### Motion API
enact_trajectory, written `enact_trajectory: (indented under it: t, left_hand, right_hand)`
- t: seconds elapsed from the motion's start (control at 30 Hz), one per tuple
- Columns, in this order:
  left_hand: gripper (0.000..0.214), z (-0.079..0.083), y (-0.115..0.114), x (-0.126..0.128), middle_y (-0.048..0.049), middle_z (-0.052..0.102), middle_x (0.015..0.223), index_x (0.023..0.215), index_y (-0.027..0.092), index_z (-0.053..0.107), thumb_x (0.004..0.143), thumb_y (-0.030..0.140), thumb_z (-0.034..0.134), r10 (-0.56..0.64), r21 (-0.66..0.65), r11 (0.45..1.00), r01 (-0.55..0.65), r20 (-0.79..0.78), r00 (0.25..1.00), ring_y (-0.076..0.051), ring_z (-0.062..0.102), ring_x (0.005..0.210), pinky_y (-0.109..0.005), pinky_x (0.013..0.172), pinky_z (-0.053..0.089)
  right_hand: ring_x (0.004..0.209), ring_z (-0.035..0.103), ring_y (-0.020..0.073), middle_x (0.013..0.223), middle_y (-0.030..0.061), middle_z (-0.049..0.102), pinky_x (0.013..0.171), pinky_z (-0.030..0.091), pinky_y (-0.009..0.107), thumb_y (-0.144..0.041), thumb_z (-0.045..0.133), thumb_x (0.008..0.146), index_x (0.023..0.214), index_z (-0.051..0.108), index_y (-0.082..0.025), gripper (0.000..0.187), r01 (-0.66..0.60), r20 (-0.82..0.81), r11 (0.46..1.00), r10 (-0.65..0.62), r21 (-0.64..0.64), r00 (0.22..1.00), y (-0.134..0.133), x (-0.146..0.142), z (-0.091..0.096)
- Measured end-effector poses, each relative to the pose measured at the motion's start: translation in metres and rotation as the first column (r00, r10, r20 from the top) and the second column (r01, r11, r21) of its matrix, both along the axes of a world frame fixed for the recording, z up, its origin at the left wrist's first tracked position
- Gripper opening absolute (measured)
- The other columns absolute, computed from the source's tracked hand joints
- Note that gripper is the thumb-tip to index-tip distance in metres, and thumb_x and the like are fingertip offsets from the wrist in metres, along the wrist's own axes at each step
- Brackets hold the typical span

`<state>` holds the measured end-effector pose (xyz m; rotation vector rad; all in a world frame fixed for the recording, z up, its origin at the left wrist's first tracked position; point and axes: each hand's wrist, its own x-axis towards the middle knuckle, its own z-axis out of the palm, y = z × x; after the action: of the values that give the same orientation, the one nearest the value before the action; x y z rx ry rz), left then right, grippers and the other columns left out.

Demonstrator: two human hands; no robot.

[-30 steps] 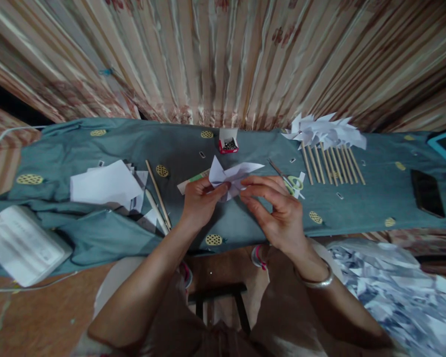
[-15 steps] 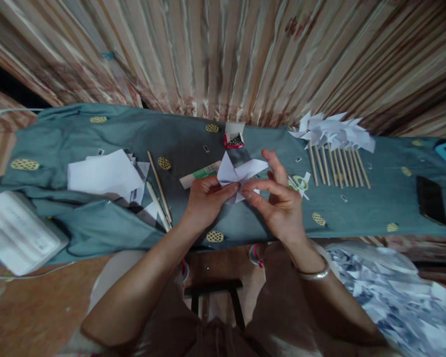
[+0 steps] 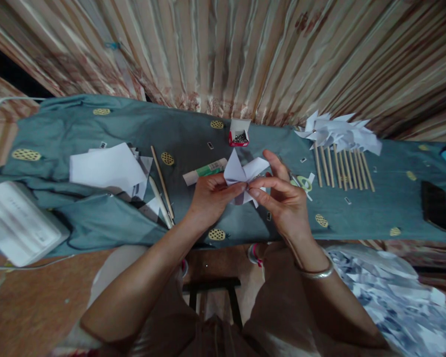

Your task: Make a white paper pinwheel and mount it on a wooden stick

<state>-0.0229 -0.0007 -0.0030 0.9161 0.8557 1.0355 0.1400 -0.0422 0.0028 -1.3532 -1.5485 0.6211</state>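
A white paper pinwheel (image 3: 237, 171) is held over the table, its pointed blades facing up. My left hand (image 3: 212, 198) grips it from the left, thumb pressed near the centre. With thumb and forefinger, my right hand (image 3: 288, 201) pinches at the pinwheel's middle from the other side; whether a pin is between those fingertips is too small to tell. Just behind stands a small red-and-white box (image 3: 239, 135) of metal pins. A green and white glue stick (image 3: 205, 171) lies beside my left hand. Green-handled scissors (image 3: 303, 183) rest by my right hand.
Finished pinwheels (image 3: 338, 131) on wooden sticks lie in a row at the right. A paper stack (image 3: 106, 168), a loose stick (image 3: 162, 183) and a white pen (image 3: 159, 201) lie left. A white box (image 3: 22, 223) sits at the left edge, a phone (image 3: 434, 206) far right.
The view has shifted slightly, so most things on the table sit a little further right. Both hands keep their hold on the pinwheel, with the right fingers still at its centre.
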Motion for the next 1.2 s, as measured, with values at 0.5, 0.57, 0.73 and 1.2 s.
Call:
enact_trajectory:
  t: [0.5, 0.57, 0.73, 1.2]
  left_hand:
    - [0.016, 0.0038, -0.0008, -0.0017, -0.0016, 0.078, 0.074, 0.072, 0.018, 0.079, 0.061, 0.028, 0.086, -0.003, -0.054, 0.999, 0.004, 0.018, 1.000, -0.015, 0.067, 0.066, -0.028, 0.066, 0.055]
    - [0.017, 0.0034, -0.0006, -0.0018, -0.0020, 0.078, 0.076, 0.072, 0.018, 0.079, 0.061, 0.028, 0.086, -0.005, -0.052, 0.999, 0.006, 0.020, 1.000, -0.016, 0.068, 0.068, -0.029, 0.068, 0.056]
    - [0.017, 0.0020, 0.0002, -0.0014, -0.0025, 0.079, 0.078, 0.073, 0.019, 0.080, 0.061, 0.028, 0.087, -0.015, -0.033, 0.999, 0.016, 0.021, 1.000, -0.016, 0.069, 0.068, -0.029, 0.069, 0.057]
    - [0.022, 0.0001, -0.0010, -0.0009, -0.0031, 0.080, 0.080, 0.075, 0.018, 0.080, 0.060, 0.031, 0.090, -0.009, -0.018, 1.000, 0.009, 0.004, 1.000, -0.016, 0.070, 0.069, -0.028, 0.069, 0.057]
  right_hand:
    - [0.137, 0.055, 0.0278, 0.156, 0.0016, 0.050, 0.111, 0.051, 0.050, -0.027, 0.067, 0.091, 0.090, 0.073, -0.026, 0.006, -0.026, -0.041, 0.996, 0.022, -0.083, 0.999, 0.0023, 0.0024, -0.0072]
    - [0.135, 0.057, 0.0271, 0.156, 0.0020, 0.050, 0.109, 0.053, 0.048, -0.028, 0.067, 0.091, 0.090, 0.073, -0.026, 0.006, -0.039, -0.042, 0.995, 0.035, -0.089, 0.999, 0.0028, 0.0032, -0.0076]
    - [0.141, 0.052, 0.0267, 0.157, 0.0023, 0.048, 0.108, 0.054, 0.046, -0.028, 0.064, 0.093, 0.095, 0.072, -0.026, 0.008, -0.065, -0.006, 0.994, 0.065, -0.091, 0.998, 0.0030, 0.0051, -0.0092]
    - [0.137, 0.056, 0.0264, 0.156, 0.0022, 0.051, 0.107, 0.055, 0.047, -0.029, 0.065, 0.093, 0.092, 0.072, -0.026, 0.008, -0.073, -0.083, 0.990, 0.063, -0.120, 0.995, 0.0035, 0.0039, -0.0084]
